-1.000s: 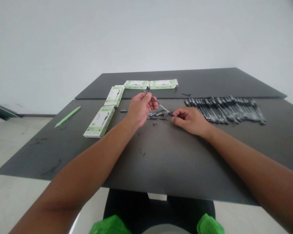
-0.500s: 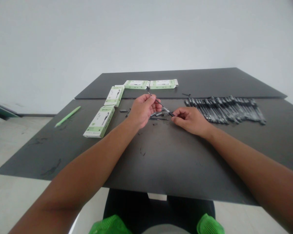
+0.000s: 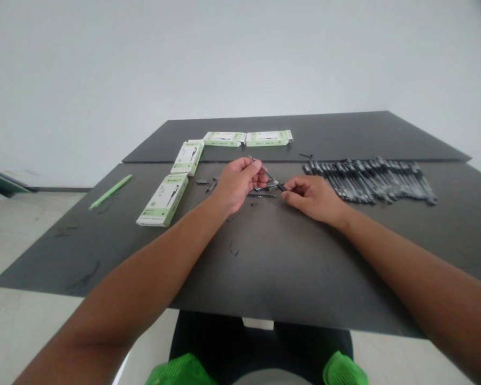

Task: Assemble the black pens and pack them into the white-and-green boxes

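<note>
My left hand (image 3: 239, 183) is closed, pinching a thin pen refill (image 3: 269, 175) between thumb and fingers. The refill slants down to the right, its tip poking out above my thumb. At its lower end is a pen barrel (image 3: 281, 187), dark at the end where my right hand (image 3: 313, 199) grips it, fingers curled. Most of the barrel is hidden by those fingers. Refill and barrel look lined up; how deep one sits in the other I cannot tell. Behind and beneath my left hand lie loose pen parts (image 3: 263, 195), partly covered.
Several clear pens with black grips form a row (image 3: 369, 182) at the right. White-and-green pen boxes (image 3: 164, 200) line the left and back. A green pen (image 3: 111, 191) lies far left. Small black bits (image 3: 307, 156) and smudges mark the dark table (image 3: 264, 267).
My left hand has shifted slightly right, closer to my right hand, and less of the refill shows between them. My right hand stays in place.
</note>
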`<state>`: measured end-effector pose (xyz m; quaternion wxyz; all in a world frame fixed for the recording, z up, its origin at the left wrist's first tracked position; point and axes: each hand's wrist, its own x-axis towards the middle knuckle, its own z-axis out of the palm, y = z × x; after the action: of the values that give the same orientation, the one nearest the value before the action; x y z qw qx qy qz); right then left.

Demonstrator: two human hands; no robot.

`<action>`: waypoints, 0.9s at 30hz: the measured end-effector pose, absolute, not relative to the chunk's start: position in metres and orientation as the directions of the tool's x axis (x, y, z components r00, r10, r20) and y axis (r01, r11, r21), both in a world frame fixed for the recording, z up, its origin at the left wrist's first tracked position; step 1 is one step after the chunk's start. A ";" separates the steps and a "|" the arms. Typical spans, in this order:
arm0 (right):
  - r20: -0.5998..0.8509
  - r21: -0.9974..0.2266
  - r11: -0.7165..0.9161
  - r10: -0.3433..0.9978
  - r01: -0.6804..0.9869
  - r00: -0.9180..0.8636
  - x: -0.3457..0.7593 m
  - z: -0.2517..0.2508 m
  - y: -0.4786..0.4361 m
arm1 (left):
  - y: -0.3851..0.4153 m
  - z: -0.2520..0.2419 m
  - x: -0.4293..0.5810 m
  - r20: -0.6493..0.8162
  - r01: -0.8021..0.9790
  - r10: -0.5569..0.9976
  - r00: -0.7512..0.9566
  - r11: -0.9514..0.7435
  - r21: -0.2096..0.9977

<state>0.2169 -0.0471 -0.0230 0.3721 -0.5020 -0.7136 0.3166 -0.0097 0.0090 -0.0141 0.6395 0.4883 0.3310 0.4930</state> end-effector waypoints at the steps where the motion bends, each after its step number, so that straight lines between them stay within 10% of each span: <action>1: 0.214 -0.826 0.295 0.952 0.480 -0.218 0.217 -0.023 -0.047 | 0.009 -0.014 -0.010 0.056 -0.305 0.954 0.295 0.038 0.952; 27: 0.236 -0.811 0.310 0.949 0.497 -0.208 0.217 -0.023 -0.046 | 0.005 -0.022 -0.008 0.058 -0.220 0.913 0.405 0.036 0.975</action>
<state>0.2168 -0.0456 -0.0234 0.3762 -0.5044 -0.7167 0.3007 -0.0075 0.0046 -0.0218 0.6433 0.5371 0.3225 0.4400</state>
